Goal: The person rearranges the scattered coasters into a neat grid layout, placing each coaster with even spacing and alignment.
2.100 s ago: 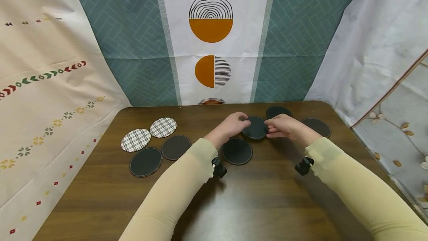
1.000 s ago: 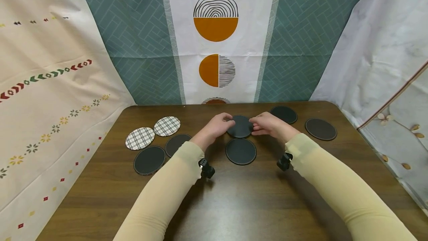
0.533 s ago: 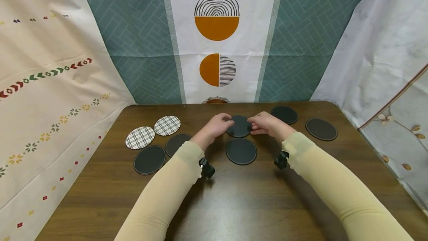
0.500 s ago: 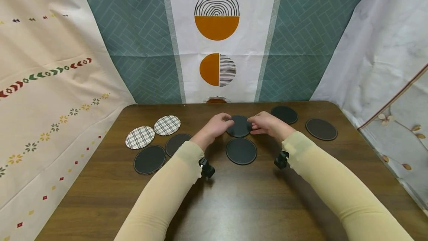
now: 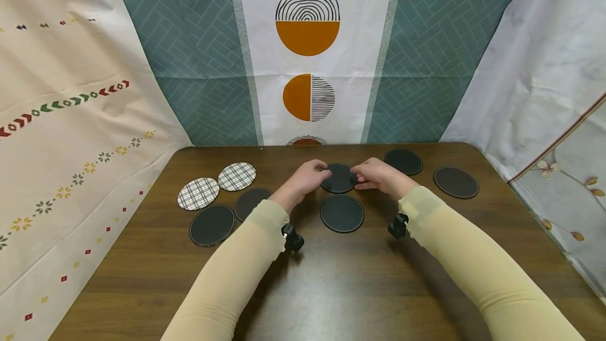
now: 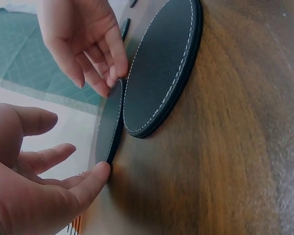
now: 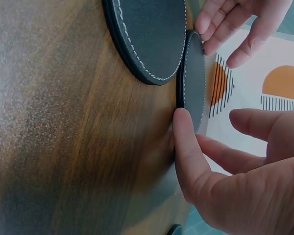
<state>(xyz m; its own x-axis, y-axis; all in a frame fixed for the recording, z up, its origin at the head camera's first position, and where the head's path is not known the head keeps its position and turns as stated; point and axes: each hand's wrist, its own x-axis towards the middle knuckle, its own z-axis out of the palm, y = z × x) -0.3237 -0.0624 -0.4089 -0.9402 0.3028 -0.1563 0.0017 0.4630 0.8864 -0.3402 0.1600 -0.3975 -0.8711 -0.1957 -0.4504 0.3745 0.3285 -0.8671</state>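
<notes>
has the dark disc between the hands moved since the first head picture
Yes, leftward: in the head view the dark disc was behind and right of the nearer disc; now it sits almost straight behind.

Black coasters [image 5: 339, 178] are pale-stitched, white coasters [image 5: 236, 177] dark-plaid, the wooden table [image 5: 142, 272] brown.

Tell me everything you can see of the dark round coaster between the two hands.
The coaster is a thin, near-black disc with a smooth, leather-like face and pale stitching just inside its rim. It appears to lie flat near the far edge of the table, face up to the camera; its underside is hidden. Fingers of the left hand and right hand touch its edge from opposite sides. Its near edge meets, or almost meets, another dark coaster.
</notes>
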